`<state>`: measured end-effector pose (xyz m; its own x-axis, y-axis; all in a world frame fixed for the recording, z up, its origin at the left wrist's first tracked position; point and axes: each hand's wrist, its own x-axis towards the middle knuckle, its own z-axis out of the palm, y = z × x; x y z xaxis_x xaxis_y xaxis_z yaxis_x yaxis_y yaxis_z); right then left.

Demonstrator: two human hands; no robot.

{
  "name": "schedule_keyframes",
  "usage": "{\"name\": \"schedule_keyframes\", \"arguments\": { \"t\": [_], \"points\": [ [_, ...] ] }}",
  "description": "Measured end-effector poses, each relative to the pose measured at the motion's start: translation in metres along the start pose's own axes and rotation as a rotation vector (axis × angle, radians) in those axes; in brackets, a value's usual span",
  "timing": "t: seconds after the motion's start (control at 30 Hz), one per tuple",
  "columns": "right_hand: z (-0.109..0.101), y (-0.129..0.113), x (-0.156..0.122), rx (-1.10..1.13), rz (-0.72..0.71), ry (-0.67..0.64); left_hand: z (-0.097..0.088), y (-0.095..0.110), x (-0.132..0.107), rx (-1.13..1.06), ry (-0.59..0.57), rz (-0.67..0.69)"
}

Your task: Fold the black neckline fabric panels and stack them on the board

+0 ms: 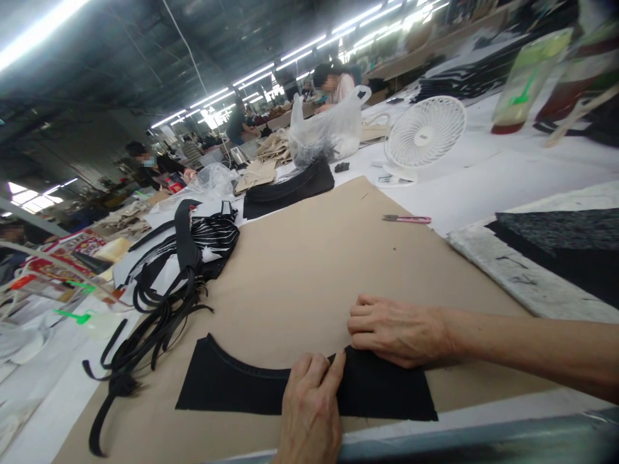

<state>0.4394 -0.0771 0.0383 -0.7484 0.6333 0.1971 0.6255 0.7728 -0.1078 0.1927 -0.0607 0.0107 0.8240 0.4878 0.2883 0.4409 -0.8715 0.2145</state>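
Observation:
A black fabric piece [232, 390] with a curved upper edge lies flat on the brown board, a narrow strip or fold running along the curve. My left hand [312, 403] presses on its middle, the fingers bent and close together, with the index fingertip at the curved edge. Just to the right, my right hand [391, 328] is curled over the same edge, its fingers bunched on the fabric. Whatever lies beneath those fingertips is hidden.
A brown board [314, 270] covers the table before me. Black strips [169, 309] are heaped at left. Pink-handled thread snips [407, 220] lie behind my right hand. Farther back are black pieces [290, 190], a plastic bag [329, 132] and a white fan [425, 132]. Other people sit beyond.

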Motion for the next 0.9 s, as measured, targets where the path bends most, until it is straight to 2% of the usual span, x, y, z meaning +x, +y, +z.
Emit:
{"name": "schedule_keyframes", "arguments": {
  "t": [0.27,0.33,0.4,0.57,0.77,0.9],
  "points": [
    [-0.002,0.005,-0.007,-0.047,-0.033,-0.019,0.015,-0.002,-0.004,0.095,0.138,0.053],
    [-0.003,0.007,-0.009,-0.059,-0.034,-0.029,0.013,-0.003,-0.002,0.074,0.122,0.096],
    [-0.004,0.008,-0.011,-0.069,-0.032,-0.031,0.009,-0.004,0.000,0.034,0.057,0.118],
    [-0.004,0.010,-0.014,-0.080,-0.045,-0.033,0.008,-0.002,0.004,-0.010,-0.034,0.067],
    [-0.005,0.013,-0.016,-0.035,-0.007,-0.013,0.022,0.004,0.004,0.029,-0.027,-0.026],
    [-0.005,0.016,-0.018,-0.055,-0.038,-0.018,0.027,0.005,0.003,0.061,0.012,-0.055]
  ]
}}
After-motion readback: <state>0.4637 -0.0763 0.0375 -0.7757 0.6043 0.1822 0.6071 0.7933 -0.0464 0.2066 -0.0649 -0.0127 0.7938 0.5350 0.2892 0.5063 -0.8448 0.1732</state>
